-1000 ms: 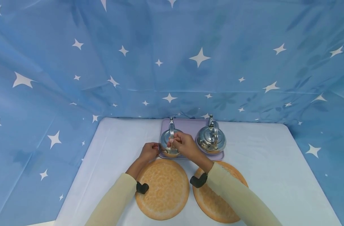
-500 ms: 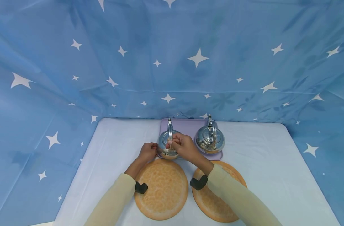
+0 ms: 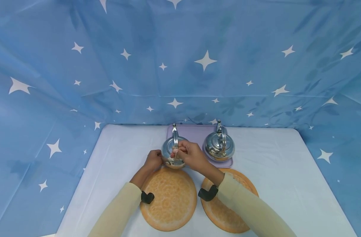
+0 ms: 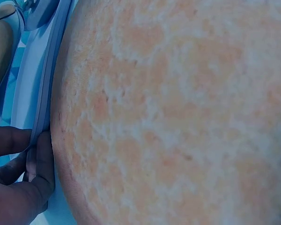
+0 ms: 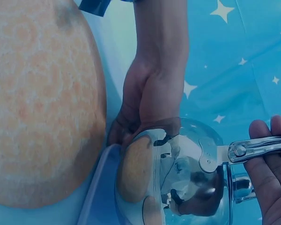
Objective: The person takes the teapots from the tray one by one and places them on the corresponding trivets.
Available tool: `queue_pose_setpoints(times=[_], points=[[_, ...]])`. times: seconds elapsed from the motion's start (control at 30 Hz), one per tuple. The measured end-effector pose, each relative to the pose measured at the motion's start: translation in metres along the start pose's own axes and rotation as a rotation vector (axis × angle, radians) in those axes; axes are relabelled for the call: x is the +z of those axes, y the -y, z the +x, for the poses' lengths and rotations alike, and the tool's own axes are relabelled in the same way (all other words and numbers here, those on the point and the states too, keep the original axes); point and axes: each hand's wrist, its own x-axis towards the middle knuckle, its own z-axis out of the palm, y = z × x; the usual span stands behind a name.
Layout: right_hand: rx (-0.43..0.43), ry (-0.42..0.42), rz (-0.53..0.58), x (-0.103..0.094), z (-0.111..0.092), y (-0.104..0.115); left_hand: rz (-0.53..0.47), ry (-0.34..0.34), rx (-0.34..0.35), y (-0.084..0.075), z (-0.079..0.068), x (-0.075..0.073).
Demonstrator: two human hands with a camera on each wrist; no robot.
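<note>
My right hand (image 3: 190,155) grips the upright handle of the left shiny metal kettle (image 3: 167,148). In the right wrist view, its fingers (image 5: 264,173) curl round the metal handle above the kettle's polished body (image 5: 147,197). The kettle is over the left end of a lilac tray (image 3: 193,131); a gap beneath it cannot be made out. My left hand (image 3: 153,160) is low beside that kettle, pinching the tray's rim, as the left wrist view shows between thumb and fingers (image 4: 46,161). A second, matching kettle (image 3: 217,149) stands on the tray's right end.
Two round bread-patterned mats lie in front of the tray, one on the left (image 3: 169,200) and one on the right (image 3: 227,214), partly under my right forearm. A white cloth covers the table (image 3: 287,171). Blue star-print curtains (image 3: 239,75) enclose the back and sides.
My right hand and the left kettle have shifted slightly left and nearer, and the kettle covers the tray's left corner more. The left hand holds its place; the right kettle stays put.
</note>
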Motion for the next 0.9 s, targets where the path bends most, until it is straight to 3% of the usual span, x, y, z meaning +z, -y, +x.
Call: queue_pose_setpoints(times=[0.13, 0.6, 0.9], points=[[-0.024, -0.002, -0.044, 0.003, -0.002, 0.0, 0.032, -0.006, 0.025, 0.0, -0.001, 0.0], [-0.056, -0.004, -0.091, 0.004, -0.014, 0.022, 0.027, -0.023, -0.005, -0.001, -0.002, -0.001], [-0.08, -0.004, -0.079, 0.003, -0.019, 0.034, 0.106, -0.029, 0.035, -0.003, -0.001, -0.002]])
